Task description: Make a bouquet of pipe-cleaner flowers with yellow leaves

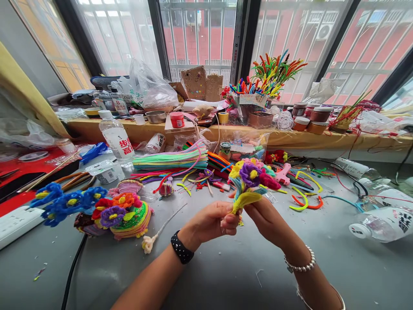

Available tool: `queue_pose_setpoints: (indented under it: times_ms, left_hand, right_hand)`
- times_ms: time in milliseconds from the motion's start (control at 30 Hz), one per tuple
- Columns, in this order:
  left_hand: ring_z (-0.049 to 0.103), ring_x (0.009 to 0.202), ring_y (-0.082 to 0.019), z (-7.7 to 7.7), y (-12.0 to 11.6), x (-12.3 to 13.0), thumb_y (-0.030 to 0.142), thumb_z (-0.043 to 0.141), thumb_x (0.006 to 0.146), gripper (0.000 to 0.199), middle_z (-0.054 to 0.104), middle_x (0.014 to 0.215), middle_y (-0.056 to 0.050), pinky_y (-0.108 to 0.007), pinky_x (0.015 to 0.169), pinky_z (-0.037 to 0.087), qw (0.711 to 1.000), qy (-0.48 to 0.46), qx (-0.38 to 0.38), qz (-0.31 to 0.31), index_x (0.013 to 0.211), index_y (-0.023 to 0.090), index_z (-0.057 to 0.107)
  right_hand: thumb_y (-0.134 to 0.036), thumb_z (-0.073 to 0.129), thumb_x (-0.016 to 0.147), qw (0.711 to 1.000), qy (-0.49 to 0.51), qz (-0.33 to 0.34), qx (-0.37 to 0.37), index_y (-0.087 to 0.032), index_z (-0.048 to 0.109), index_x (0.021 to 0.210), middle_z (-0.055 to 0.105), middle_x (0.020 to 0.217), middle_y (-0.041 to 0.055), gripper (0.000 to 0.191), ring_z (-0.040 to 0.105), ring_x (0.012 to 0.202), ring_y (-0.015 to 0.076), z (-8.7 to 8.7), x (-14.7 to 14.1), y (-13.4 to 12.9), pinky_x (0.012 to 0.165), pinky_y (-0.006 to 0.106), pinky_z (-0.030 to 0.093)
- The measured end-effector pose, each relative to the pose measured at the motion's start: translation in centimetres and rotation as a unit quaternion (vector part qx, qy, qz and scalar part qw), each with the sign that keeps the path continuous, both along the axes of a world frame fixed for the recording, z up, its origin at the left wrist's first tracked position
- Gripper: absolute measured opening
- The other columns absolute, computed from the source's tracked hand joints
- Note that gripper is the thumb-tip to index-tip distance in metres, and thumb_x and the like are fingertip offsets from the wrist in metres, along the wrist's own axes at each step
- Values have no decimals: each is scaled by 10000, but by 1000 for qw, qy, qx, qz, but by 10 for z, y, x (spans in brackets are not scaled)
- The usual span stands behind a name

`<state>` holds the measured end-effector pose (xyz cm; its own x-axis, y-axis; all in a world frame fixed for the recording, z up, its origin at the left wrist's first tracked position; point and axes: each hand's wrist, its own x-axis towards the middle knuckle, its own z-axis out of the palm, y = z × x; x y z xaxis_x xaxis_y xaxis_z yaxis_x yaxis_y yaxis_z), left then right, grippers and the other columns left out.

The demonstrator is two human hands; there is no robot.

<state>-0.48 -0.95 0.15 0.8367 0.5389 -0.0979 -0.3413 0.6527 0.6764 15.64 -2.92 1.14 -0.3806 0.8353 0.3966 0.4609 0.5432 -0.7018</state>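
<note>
A small bouquet of pipe-cleaner flowers [250,172], purple, yellow, pink and dark red with green-yellow leaves, stands upright between my hands. My left hand [214,219] pinches the bouquet's stem end, thumb and fingers closed. My right hand [266,219] wraps round the bouquet from the right; its fingertips are partly hidden behind the leaves. Left of my hands, a pale cream flower [148,244] on a thin stem lies on the table. Farther left sit blue flowers [72,201] and a striped fuzzy piece [134,219] with orange, red and purple flowers.
Pastel pipe cleaners [171,158] lie in a bundle behind my hands. A pink glue gun [284,174] and loose yellow-green pieces [301,202] are to the right. Water bottles [116,137] stand at left and lie at right. A power strip [19,226] is at the left edge.
</note>
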Motion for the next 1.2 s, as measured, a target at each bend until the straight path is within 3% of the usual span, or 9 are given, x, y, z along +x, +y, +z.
queue_pose_setpoints:
  times_ms: [200, 433, 533, 667, 867, 933, 1000, 1133, 1200]
  left_hand:
    - [204, 357, 0, 1, -1, -1, 235, 666, 627, 195, 335, 424, 83, -176, 391, 166, 1000, -13, 13, -21, 624, 91, 534]
    - [282, 353, -17, -1, -2, -3, 268, 668, 622, 220, 395, 401, 59, -189, 393, 211, 997, -8, 45, -61, 571, 102, 533]
    - [326, 369, -32, -1, -1, -5, 319, 663, 633, 281, 412, 395, 44, -203, 413, 255, 994, 18, 93, -56, 517, 102, 526]
    - [403, 415, -53, 2, 1, -9, 374, 616, 676, 331, 477, 441, 13, -205, 435, 282, 972, 107, 211, -2, 505, 99, 550]
    - [466, 498, -70, 9, 2, -10, 322, 520, 760, 273, 528, 542, 7, -188, 508, 366, 900, 200, 371, 112, 607, 105, 587]
    - [484, 506, -78, 8, 2, -10, 289, 481, 788, 252, 544, 549, 4, -190, 522, 383, 843, 239, 450, 175, 665, 107, 603]
    - [508, 521, -88, 4, 4, -10, 246, 453, 807, 222, 573, 571, -5, -197, 544, 400, 748, 295, 538, 254, 741, 111, 617]
    - [554, 600, -130, -9, 10, -12, 188, 431, 819, 210, 630, 673, -53, -234, 572, 431, 475, 395, 683, 389, 898, 110, 609]
    - [560, 601, -140, -15, 14, -12, 169, 408, 830, 220, 633, 675, -63, -241, 555, 441, 362, 419, 725, 409, 914, 104, 600]
  right_hand:
    - [-379, 392, 838, 996, 24, 79, -17, -186, 567, 865, 583, 760, 36, 262, 529, 688, 156, 6, 4, -3, 596, 254, 433]
    - [-366, 471, 794, 995, 56, 74, -21, -194, 620, 752, 635, 731, 32, 231, 583, 676, 170, 5, 3, 0, 625, 280, 485]
    - [-340, 494, 780, 992, 62, 79, -79, -213, 631, 819, 664, 809, 27, 191, 608, 760, 188, 0, 9, 1, 689, 295, 500]
    - [-318, 547, 731, 983, 76, 78, -148, -212, 632, 867, 666, 884, 42, 192, 610, 838, 214, -15, 24, 6, 752, 343, 501]
    - [-334, 584, 671, 984, 136, 17, -118, -218, 642, 851, 655, 917, 58, 222, 594, 887, 242, -19, 31, 15, 794, 384, 483]
    - [-328, 587, 664, 981, 152, -10, -123, -219, 631, 865, 649, 937, 59, 233, 592, 881, 237, -16, 28, 18, 777, 372, 489]
    - [-323, 587, 662, 975, 168, -49, -136, -218, 621, 857, 646, 929, 57, 225, 590, 872, 229, -17, 25, 23, 763, 358, 491]
    - [-344, 565, 678, 952, 217, -122, -178, -192, 542, 996, 607, 975, 79, 353, 583, 846, 216, -25, 26, 35, 710, 362, 497]
    - [-337, 535, 708, 940, 232, -214, -128, -175, 506, 1025, 578, 995, 98, 358, 569, 852, 214, -28, 28, 39, 698, 373, 490]
